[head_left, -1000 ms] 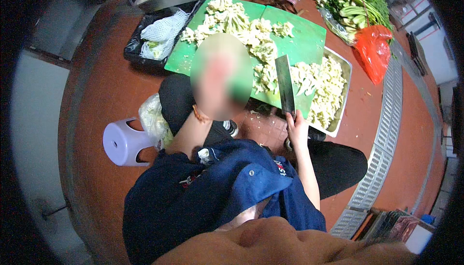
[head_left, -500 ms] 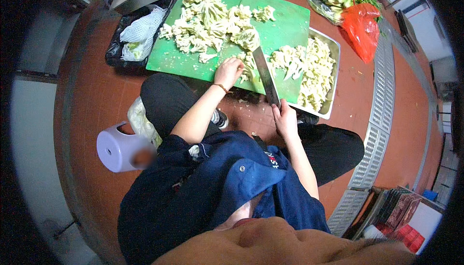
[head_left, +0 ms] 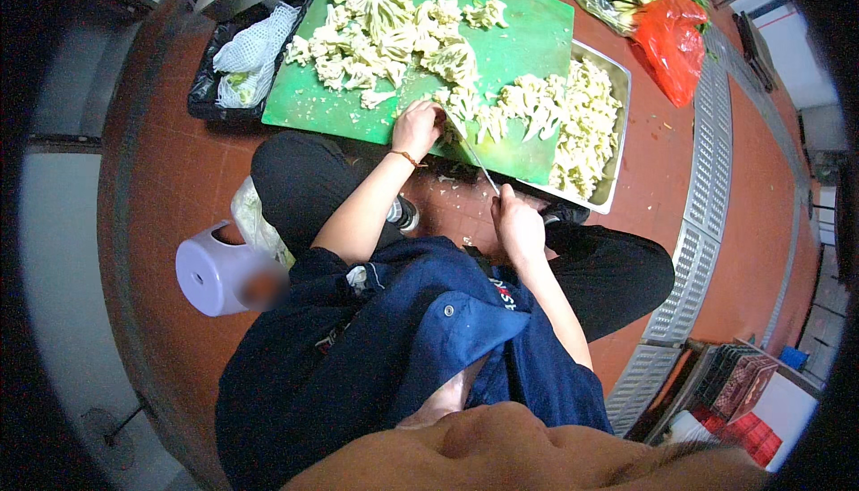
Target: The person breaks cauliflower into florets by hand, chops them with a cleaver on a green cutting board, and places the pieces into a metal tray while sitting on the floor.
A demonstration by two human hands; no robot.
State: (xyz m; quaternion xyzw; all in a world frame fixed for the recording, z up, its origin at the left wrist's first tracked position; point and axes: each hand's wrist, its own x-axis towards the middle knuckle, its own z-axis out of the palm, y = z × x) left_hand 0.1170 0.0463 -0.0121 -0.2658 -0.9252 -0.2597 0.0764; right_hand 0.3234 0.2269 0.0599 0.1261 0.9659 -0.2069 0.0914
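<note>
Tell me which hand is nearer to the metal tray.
Right. The right hand, holding the knife, is just left of the near end of the metal tray; the left hand is farther left, at the cutting board.

Metal knife, smooth plastic board

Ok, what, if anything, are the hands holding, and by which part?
The right hand holds the knife by its handle end; whether the left hand holds any cauliflower can't be told.
</note>
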